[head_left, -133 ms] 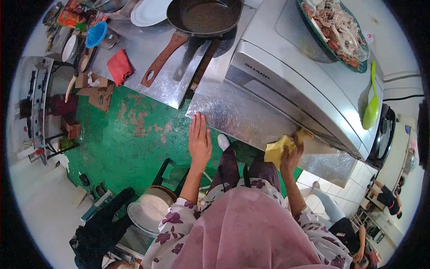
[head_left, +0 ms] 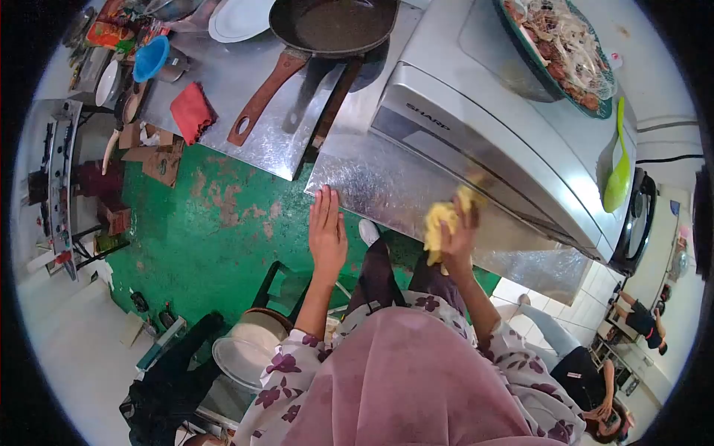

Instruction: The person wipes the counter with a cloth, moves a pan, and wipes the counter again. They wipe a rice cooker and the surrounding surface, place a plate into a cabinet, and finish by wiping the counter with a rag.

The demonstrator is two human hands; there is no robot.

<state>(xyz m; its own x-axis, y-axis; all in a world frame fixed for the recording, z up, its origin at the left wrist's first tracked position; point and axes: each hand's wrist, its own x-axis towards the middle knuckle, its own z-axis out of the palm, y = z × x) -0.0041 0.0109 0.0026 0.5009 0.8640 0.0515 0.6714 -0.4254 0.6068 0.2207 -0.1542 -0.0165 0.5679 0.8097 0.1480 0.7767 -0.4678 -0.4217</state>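
A yellow cloth [head_left: 440, 225], bunched and blurred by motion, is in my right hand [head_left: 460, 241]. It lies over the front part of the shiny metal tabletop [head_left: 357, 182], just before a silver appliance [head_left: 483, 141] marked SHARP. My fingers are curled round the cloth, with part of it hanging over the edge. My left hand [head_left: 328, 236] has its fingers stretched out together, their tips at the table's left corner, and it holds nothing.
A frying pan [head_left: 335, 30] with a brown handle and a red cloth [head_left: 191, 113] rest on the neighbouring metal table. On the appliance are a plate of food [head_left: 558, 59] and a green spoon [head_left: 618, 178]. A lidded pot [head_left: 249, 346] stands left of me. People are at the lower right.
My right hand has slid left along the tabletop with the yellow cloth, which is now more bunched. My left hand stays at the corner; the view has shifted slightly.
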